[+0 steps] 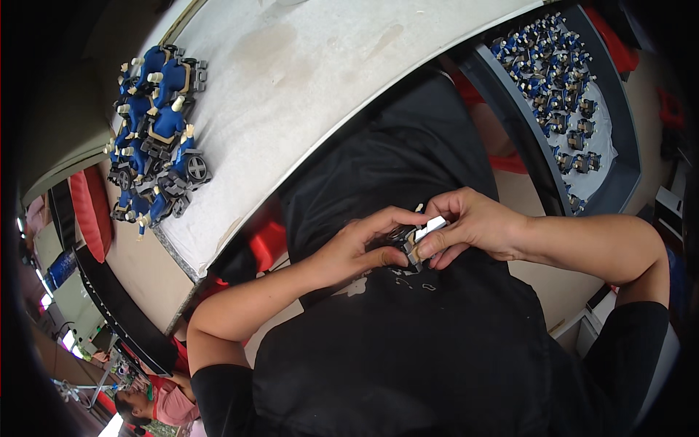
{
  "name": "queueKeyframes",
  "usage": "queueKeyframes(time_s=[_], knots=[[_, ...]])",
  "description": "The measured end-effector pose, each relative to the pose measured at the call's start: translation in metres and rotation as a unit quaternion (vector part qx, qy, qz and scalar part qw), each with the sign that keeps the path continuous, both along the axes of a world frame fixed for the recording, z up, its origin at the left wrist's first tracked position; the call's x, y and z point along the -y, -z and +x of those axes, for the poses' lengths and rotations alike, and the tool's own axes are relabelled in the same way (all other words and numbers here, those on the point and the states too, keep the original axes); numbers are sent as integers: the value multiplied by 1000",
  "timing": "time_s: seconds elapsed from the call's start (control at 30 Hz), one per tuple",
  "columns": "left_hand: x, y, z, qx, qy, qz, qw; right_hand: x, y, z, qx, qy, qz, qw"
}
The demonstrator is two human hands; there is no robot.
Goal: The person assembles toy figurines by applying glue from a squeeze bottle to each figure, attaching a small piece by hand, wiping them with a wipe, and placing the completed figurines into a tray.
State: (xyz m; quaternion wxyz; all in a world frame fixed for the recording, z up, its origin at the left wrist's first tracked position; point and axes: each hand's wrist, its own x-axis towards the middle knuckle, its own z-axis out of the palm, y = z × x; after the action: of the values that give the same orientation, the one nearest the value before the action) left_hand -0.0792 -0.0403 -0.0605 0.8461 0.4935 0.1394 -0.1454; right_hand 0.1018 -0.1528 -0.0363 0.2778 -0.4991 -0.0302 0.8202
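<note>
Above my lap, both hands meet around a small toy wheelchair figure [412, 252] with dark and tan parts, mostly hidden by my fingers. My left hand [357, 244] is closed round its left side, thumb and index finger gripping it. With thumb and fingers, my right hand [473, 226] pinches a small white flat-sided piece [432, 227] against the figure. Whether the white piece is joined to the figure or only pressed on it, I cannot tell.
Several blue-clad wheelchair figures [156, 131] stand clustered on the left end of the white-covered table [291, 95]. A grey tray [619, 138] at right holds many similar small figures. A red stool [268, 244] shows under the table edge. Another person [171, 402] sits far at lower left.
</note>
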Motion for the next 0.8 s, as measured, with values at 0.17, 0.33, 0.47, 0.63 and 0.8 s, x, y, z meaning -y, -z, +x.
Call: queueKeyframes(time_s=[0.17, 0.33, 0.47, 0.63, 0.8], knots=[[4, -3, 2, 25, 4, -8, 1000, 1, -9, 3, 12, -17, 5, 1000], [1, 3, -2, 21, 0, 72, 997, 6, 1, 2, 12, 18, 68, 997], [-12, -32, 19, -14, -22, 159, 987, 13, -4, 16, 66, 70, 164, 982], [-36, -62, 24, 116, -77, 346, 928, 130, 50, 126, 775, 69, 245, 578], [-64, -102, -15, 104, -162, 452, 871, 342, 115, 260, 835, 4, -305, 458]])
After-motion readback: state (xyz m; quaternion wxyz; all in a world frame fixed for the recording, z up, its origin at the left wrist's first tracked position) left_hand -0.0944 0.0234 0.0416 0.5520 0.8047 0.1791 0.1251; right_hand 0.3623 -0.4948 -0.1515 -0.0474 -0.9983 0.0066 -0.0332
